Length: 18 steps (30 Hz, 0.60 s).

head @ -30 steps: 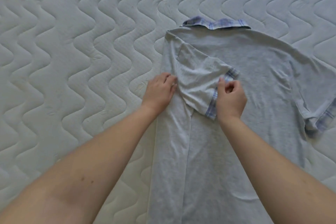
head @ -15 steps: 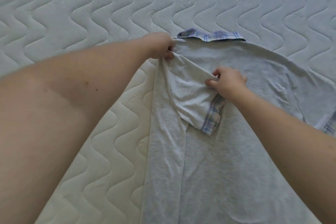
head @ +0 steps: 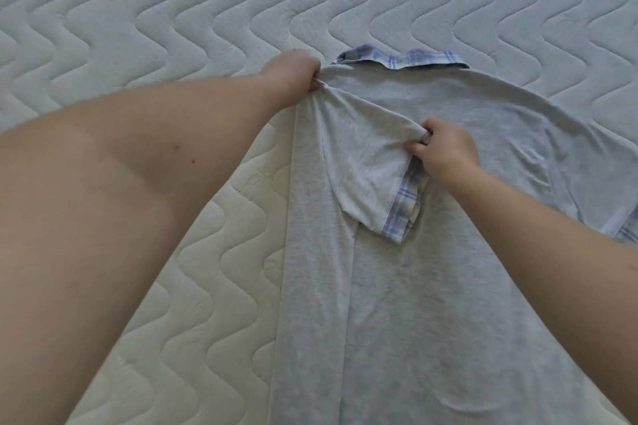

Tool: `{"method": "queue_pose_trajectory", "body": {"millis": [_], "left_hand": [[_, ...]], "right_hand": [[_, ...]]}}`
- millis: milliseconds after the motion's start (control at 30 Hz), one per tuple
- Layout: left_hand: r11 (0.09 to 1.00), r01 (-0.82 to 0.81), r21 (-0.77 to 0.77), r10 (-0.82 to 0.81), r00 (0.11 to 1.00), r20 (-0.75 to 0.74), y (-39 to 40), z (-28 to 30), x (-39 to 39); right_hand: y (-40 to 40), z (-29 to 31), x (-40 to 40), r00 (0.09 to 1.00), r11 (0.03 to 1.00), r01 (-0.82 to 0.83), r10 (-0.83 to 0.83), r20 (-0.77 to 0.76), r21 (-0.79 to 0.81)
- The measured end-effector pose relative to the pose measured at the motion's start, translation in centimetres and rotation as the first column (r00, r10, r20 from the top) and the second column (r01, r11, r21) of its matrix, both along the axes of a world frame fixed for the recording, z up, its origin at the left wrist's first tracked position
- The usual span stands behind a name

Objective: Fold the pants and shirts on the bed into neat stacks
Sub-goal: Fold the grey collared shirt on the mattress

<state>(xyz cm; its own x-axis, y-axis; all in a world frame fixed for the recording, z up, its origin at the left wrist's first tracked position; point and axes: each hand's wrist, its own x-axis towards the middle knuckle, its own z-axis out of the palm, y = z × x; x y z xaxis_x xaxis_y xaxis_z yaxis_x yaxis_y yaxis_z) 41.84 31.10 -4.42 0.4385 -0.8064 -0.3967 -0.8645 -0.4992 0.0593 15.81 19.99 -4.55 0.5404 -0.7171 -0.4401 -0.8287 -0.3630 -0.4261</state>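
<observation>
The shirt (head: 431, 252) lies flat on the mattress (head: 138, 28), long axis running away from the person, plaid collar (head: 397, 59) at the far end. The left hand (head: 293, 79) pinches the folded shoulder corner just beside the collar; the right hand (head: 445, 152) pinches the top edge of the folded-in sleeve (head: 366, 176), whose plaid cuff hangs below its fingers. The mattress is white, wave-quilted.

Person, two arms in view, head camera.
Left hand (head: 293, 78): bare, no ring, watch or glove seen; forearm bare up to the frame edge at 9 o'clock, two small dark moles on its upper side.
Right hand (head: 445, 148): bare, short nails; forearm bare to the 4 o'clock edge. No sleeve visible.
</observation>
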Motion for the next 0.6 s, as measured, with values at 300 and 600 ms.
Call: {"method": "queue_pose_trajectory", "body": {"millis": [300,600], "left_hand": [[0.999,0.044,0.011,-0.045,0.977,0.206,-0.4,0.2,-0.2],[0.801,-0.465,-0.377,0.379,0.881,-0.283,3.9,1.0,-4.8]], "right_hand": [[0.4,-1.3,-1.5,0.982,0.99,0.128,-0.135,0.131,0.063],[3.1,-0.9,-6.1,0.911,0.915,0.395,-0.401,0.098,0.078]]}}
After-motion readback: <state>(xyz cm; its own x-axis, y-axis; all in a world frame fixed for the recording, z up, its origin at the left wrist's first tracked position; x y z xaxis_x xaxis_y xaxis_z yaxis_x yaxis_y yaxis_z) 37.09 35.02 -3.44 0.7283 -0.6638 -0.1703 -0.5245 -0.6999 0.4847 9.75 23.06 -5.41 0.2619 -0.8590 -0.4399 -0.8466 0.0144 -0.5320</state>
